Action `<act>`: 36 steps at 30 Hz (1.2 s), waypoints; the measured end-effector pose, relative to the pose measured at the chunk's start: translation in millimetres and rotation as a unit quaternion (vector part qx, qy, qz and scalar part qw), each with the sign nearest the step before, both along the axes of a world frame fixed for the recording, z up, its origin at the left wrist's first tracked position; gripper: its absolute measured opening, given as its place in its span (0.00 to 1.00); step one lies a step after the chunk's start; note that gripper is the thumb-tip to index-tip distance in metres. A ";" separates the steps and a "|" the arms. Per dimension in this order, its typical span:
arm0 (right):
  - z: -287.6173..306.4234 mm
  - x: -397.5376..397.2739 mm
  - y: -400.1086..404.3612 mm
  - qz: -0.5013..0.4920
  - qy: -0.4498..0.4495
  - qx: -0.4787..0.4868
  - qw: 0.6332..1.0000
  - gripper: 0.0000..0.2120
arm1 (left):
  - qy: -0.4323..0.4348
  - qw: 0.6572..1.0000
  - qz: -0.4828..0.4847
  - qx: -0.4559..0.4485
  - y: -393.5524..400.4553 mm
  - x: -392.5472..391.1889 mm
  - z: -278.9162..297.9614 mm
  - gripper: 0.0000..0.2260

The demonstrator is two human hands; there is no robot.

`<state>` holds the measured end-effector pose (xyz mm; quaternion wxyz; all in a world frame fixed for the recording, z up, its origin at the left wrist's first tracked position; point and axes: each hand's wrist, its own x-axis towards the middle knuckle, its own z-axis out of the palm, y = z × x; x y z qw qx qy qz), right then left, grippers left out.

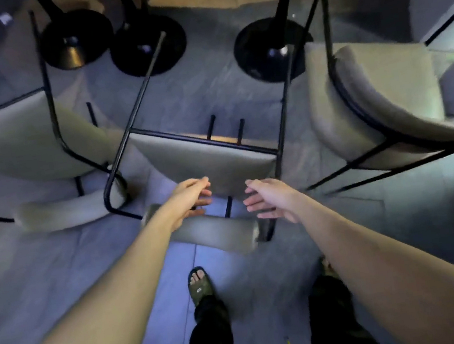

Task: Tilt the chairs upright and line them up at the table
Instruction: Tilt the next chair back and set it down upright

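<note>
On the grey tiled floor (58, 270) three chairs lay tipped over, each with a thin black metal tube frame and pale, smooth-looking padded upholstery. Nearest the person, the middle chair (206, 160) lay with its flat rectangular seat facing up toward the camera, its curved padded backrest (214, 232) close to the feet and its straight legs pointing away toward the table bases. Beside it, the left chair (24, 143) showed a rounded backrest and a bent tube leg, and the right chair (381, 107) lay on its side, its curved shell ringed by a black tube. Beyond them stood three round black pedestal bases (266, 51), glossy metal with slim columns rising out of view; the worktop itself was not in view. The left hand (191, 197) reached toward the near edge of the middle seat, fingers loosely spread, its grip open and holding nothing. The right hand (271, 197) hovered just beside that edge, fingers apart, also empty. Motion blur softened the picture, so contact with the seat could not be told. A dark slide sandal (200, 286) carried a small pale mark, perhaps lettering, unreadable.
</note>
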<state>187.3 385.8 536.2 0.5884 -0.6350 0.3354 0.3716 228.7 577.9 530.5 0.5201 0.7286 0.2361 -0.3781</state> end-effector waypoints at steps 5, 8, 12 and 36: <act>-92.1 5.7 81.4 -0.058 0.069 0.022 0.996 0.13 | 0.049 0.997 0.053 0.010 87.2 -0.6 -90.6 0.08; -153.7 10.6 112.5 -0.102 0.094 0.034 0.990 0.13 | 0.069 0.995 0.076 0.014 114.7 1.0 -150.1 0.09; -243.7 5.5 138.1 -0.142 0.133 0.042 0.980 0.13 | 0.115 0.988 0.100 0.010 132.3 3.5 -236.4 0.16; -557.2 -66.4 186.6 -0.384 0.339 0.142 0.847 0.42 | 0.249 0.912 0.326 0.011 164.0 -31.8 -543.6 0.43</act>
